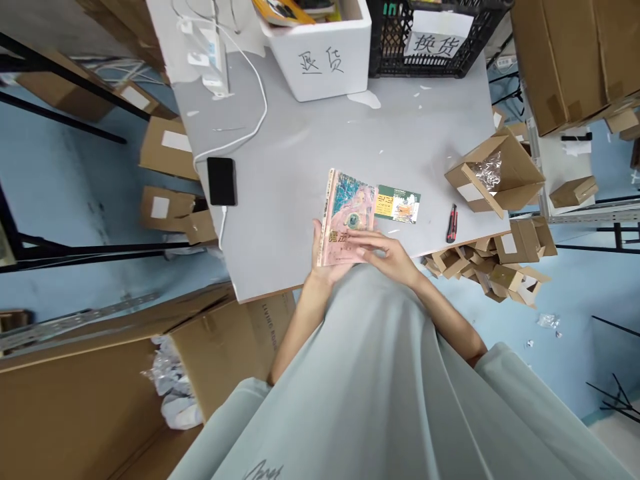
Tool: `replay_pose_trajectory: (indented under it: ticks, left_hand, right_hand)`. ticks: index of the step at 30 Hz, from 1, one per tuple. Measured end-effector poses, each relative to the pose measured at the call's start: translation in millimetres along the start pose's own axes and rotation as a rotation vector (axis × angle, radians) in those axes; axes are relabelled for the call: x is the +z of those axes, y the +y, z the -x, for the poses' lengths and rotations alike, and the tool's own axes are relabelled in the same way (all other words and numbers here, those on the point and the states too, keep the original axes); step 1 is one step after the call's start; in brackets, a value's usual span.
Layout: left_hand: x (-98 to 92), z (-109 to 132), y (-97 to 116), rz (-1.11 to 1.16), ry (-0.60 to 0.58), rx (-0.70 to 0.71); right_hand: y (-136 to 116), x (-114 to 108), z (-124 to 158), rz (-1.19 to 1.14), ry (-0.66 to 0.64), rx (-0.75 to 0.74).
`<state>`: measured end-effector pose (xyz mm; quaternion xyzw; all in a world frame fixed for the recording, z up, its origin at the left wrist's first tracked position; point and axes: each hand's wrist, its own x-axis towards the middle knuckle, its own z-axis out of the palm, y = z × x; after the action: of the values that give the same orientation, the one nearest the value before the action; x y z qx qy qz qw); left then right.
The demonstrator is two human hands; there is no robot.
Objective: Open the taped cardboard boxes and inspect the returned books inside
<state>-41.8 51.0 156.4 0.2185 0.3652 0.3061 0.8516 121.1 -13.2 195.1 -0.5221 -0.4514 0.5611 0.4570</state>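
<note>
A pink book (341, 233) with a blue patterned patch, a round emblem and gold Chinese characters is tilted slightly above the table's front edge. My left hand (325, 263) holds it from beneath, with the thumb along the spine side and the palm under its lower edge. Across the lower right of the cover lie the stretched fingers of my right hand (387, 259), touching it. A green and yellow printed card (406, 205) lies on the table just right of the book, its left end close to the cover.
On the grey table (280, 167) are a black phone (221, 181), a power strip (216, 67) and a red-black utility knife (452, 224). A white bin (325, 73) and black crate (385, 50) stand behind. An opened carton (520, 175) sits right; a large carton (220, 347) stands left.
</note>
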Motion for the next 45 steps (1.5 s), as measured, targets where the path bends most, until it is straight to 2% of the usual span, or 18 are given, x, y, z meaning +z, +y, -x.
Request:
replay_pose_trajectory:
  ticks: [4,6,8,11,14,17,22,25,27,30,33,35,36,38,40,42,44,45]
  left_hand:
    - [3.9,8,8,0.066,0.007,0.041]
    - [4.3,8,10,0.077,0.009,0.03]
    - [2.8,4,8,0.117,0.036,0.031]
    - [-2.0,-6,1,0.164,0.065,0.013]
    - [-4.2,-18,-1,0.06,0.095,-0.04]
    - [-0.4,-30,7,-0.128,0.177,-0.018]
    - [13.3,-51,34,-0.398,0.149,0.127]
    - [23.1,-76,60,-0.509,0.188,0.246]
    - [32.6,-100,89,-0.517,0.231,0.352]
    - [54.1,-142,153,-0.43,0.253,0.524]
    - [74.9,-177,222,-0.178,0.296,0.672]
    - [78.5,-192,250,-0.149,0.331,0.722]
    - [75.6,-196,254,-0.141,0.361,0.745]
    - [60.4,-199,240,-0.18,0.399,0.773]
    - [35.9,-197,200,-0.259,0.391,0.708]
    - [8.5,-193,143,-0.327,0.437,0.517]
    - [-15.3,-187,81,-0.417,0.53,0.213]
    - [-24.7,-184,51,-0.439,0.558,0.115]
  right_hand:
    - [16,-15,-6,0.082,0.286,0.03]
    - [26,-27,-10,0.103,0.383,0.086]
    - [33,-37,-14,0.063,0.35,0.177]
    - [36,-48,-19,-0.057,0.131,0.322]
    - [33,-57,-25,-0.118,-0.024,0.395]
    - [31,-67,-36,-0.151,0.017,0.383]
    - [30,-89,-69,-0.212,0.122,0.279]
    - [18,-102,-108,-0.246,0.127,0.19]
    - [0,-110,-148,-0.269,0.115,0.131]
    - [-44,-118,-227,-0.312,0.109,0.027]
    - [-91,-120,-301,-0.438,0.139,-0.043]
    - [-103,-122,-330,-0.497,0.16,-0.03]
    - [-100,-125,-336,-0.496,0.165,-0.017]
    - [-76,-132,-332,-0.448,0.148,0.007]
    - [-33,-144,-308,-0.341,0.139,0.051]
    - [18,-159,-274,-0.142,0.196,0.174]
    - [66,-175,-235,0.049,0.276,0.31]
    - [87,-183,-216,0.089,0.304,0.355]
